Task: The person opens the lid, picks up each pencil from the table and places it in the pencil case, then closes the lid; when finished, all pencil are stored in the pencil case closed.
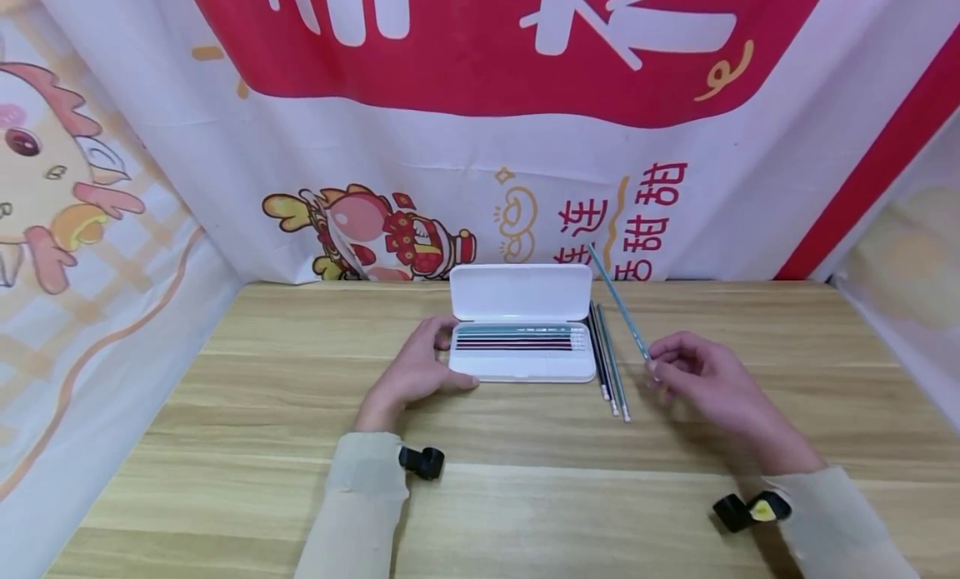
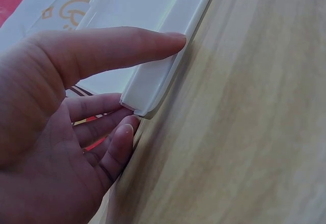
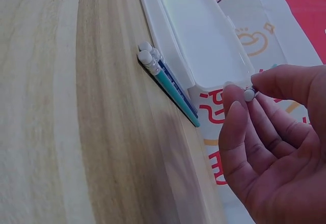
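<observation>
A white pencil case [image 1: 523, 367] stands with its lid up, a row of several pencils [image 1: 513, 339] lying inside with their eraser ends to the right. At the case's left end, my left hand [image 1: 420, 364] steadies it; in the left wrist view the thumb [image 2: 153, 43] lies along the front wall and the other fingers bend round the corner. My right hand [image 1: 701, 375] pinches a light blue pencil [image 1: 618, 302] near its eraser end, the shaft slanting up and to the left. The eraser tip [image 3: 249, 95] shows between thumb and fingertips in the right wrist view.
Right beside the case, several loose pencils [image 1: 613, 366] lie on the wooden table [image 1: 540, 512], erasers toward me. A printed cloth [image 1: 420, 146] hangs behind the table's far edge. Each wrist carries a small black camera [image 1: 423, 462].
</observation>
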The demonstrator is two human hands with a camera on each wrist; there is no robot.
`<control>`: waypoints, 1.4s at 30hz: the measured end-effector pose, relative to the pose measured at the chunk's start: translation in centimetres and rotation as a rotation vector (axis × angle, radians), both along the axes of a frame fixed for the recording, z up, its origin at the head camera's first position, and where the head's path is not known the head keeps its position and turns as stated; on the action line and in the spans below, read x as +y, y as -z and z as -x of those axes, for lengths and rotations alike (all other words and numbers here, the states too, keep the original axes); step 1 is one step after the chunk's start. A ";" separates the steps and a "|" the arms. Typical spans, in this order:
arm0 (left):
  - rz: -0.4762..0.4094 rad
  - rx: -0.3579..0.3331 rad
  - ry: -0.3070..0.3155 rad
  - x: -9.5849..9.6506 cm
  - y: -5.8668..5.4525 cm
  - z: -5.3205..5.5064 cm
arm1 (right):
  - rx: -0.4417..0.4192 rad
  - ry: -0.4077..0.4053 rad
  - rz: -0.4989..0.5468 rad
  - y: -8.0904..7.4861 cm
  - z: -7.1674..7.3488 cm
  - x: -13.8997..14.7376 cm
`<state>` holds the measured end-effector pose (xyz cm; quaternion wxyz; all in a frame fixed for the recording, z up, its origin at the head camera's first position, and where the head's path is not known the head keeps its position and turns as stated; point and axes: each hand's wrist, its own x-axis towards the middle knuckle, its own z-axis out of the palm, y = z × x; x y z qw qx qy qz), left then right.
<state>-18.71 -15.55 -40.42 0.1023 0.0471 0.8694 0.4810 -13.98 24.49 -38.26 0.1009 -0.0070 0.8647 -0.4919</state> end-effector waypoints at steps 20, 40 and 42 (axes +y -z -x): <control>-0.006 0.007 -0.002 -0.4 0.1 -0.1 | 0.123 -0.106 -0.149 -2.4 1.4 -2.2; -0.029 0.018 -0.001 -0.5 0.4 0.0 | 0.216 -0.108 -0.156 -0.7 3.4 -4.9; -0.029 0.017 0.000 -0.4 0.5 0.1 | 0.217 -0.111 -0.162 -0.6 3.5 -5.0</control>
